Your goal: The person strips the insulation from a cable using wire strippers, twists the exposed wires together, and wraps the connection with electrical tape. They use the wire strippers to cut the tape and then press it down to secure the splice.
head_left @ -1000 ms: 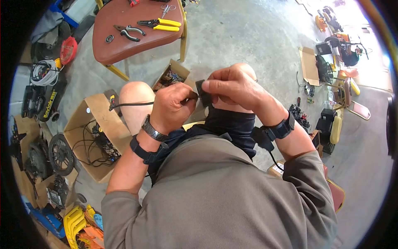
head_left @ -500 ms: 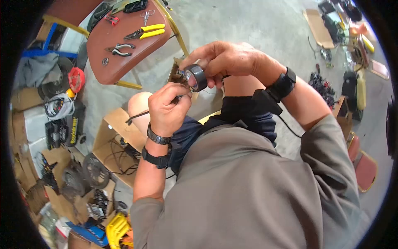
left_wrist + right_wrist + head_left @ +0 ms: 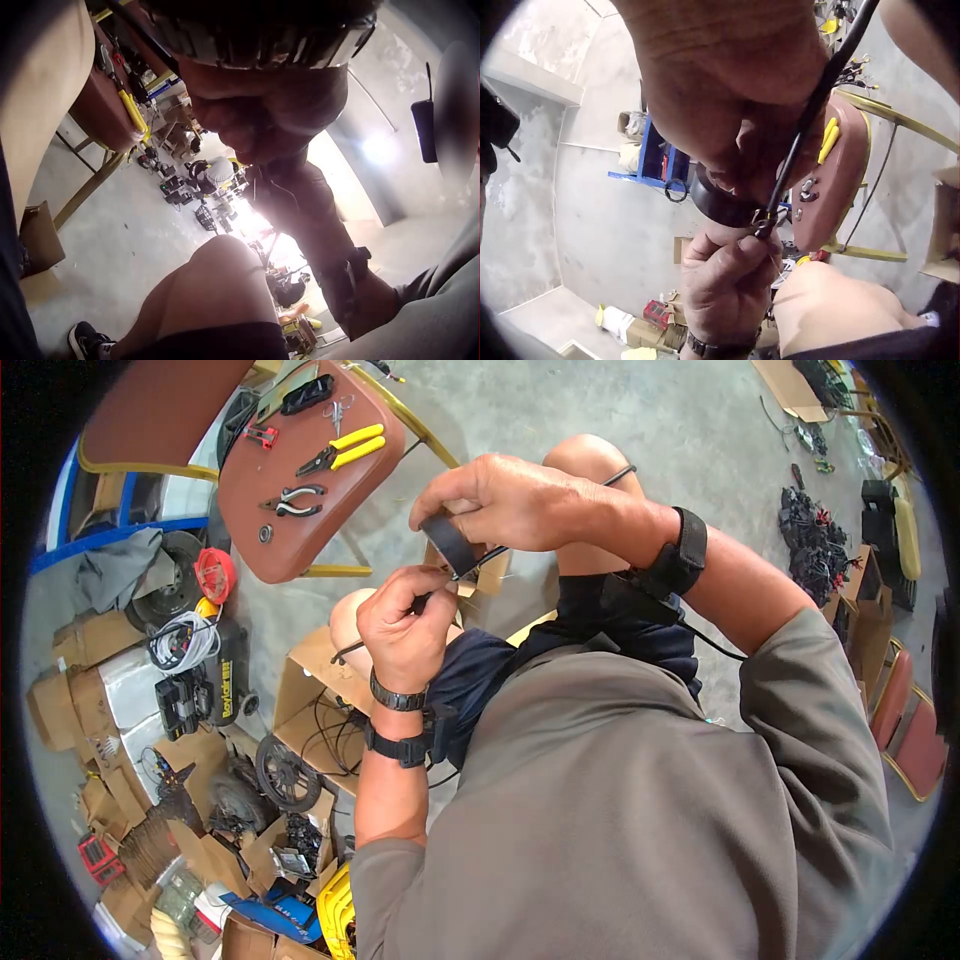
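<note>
Beyond the near edge of the chair seat (image 3: 330,538), your left hand (image 3: 403,628) pinched a black cable (image 3: 810,120) between thumb and finger, while your right hand (image 3: 515,505) grasped a roll of black tape (image 3: 721,204) right beside the pinched spot, too close to tell whether it touched. You seemed to be at the wrapping step, binding tape onto the cable, though how much already lay on it could not be made out. Your next move probably called for a firm left pinch and a taut turn of the roll around the cable.
</note>
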### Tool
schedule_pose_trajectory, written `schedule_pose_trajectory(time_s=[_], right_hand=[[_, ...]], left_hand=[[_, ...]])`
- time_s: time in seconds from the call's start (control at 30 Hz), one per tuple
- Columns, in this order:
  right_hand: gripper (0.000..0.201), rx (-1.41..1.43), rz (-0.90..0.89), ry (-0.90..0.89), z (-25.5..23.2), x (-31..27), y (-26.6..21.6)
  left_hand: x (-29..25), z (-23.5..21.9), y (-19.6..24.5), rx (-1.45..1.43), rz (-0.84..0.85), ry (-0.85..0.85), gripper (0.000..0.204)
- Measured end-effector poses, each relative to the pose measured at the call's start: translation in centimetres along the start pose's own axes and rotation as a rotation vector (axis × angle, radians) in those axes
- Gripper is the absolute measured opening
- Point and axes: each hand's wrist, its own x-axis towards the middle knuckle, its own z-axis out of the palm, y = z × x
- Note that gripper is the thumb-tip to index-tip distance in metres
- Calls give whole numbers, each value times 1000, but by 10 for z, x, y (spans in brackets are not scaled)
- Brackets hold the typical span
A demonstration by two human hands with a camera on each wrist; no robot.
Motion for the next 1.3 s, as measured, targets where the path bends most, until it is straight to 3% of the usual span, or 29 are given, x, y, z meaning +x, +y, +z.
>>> schedule_pose_trajectory(time_s=[0.27, 0.93, 1.3], right_hand=[[35, 19, 100, 26, 0, 3, -7], [34, -21, 112, 81, 10, 9, -10], [36, -62, 182, 8, 9, 13, -6]], left_hand=[[2, -1, 1, 11, 8, -10, 8], [1, 0, 1, 88, 96, 9, 7], [0, 3, -2, 166, 245, 30, 10]])
